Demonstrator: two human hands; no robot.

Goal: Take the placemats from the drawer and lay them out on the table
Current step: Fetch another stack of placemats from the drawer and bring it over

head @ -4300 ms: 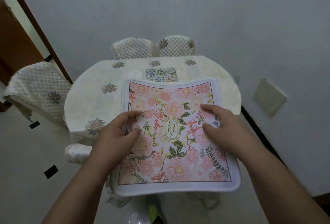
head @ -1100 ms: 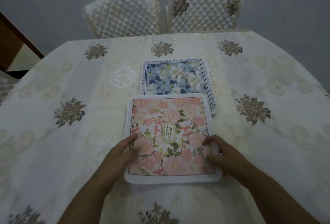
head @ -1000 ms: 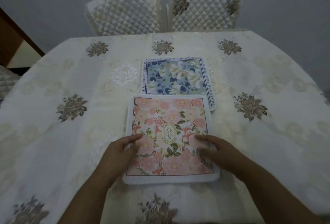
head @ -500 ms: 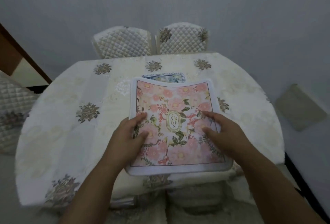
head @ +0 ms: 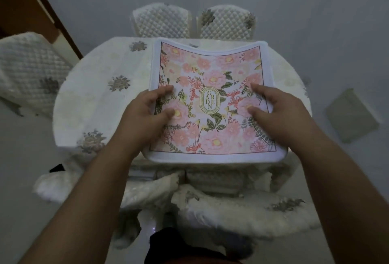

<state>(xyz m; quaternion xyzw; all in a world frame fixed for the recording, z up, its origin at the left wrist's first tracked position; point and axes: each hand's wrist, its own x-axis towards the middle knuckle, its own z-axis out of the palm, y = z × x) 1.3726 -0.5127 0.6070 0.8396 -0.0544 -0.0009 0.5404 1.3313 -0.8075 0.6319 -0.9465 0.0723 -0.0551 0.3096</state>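
Both hands hold the pink floral placemat (head: 212,103) in the air above the near edge of the worktop (head: 101,87). The left hand (head: 145,114) pinches its 9 o'clock edge and the right hand (head: 280,112) its 3 o'clock edge, thumbs on top. The mat sags in the middle — a loose grip could let it fold or slide down. Its long axis seems to run from 6 to 12 o'clock, with the "GARDEN" label upright to the person.

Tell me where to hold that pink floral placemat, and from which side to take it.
Grip the pink floral placemat at the middle of its left and right edges, one hand coming in from each side, as the left hand and right hand do now. It is thin and limp: its far edge already sags between the corners.
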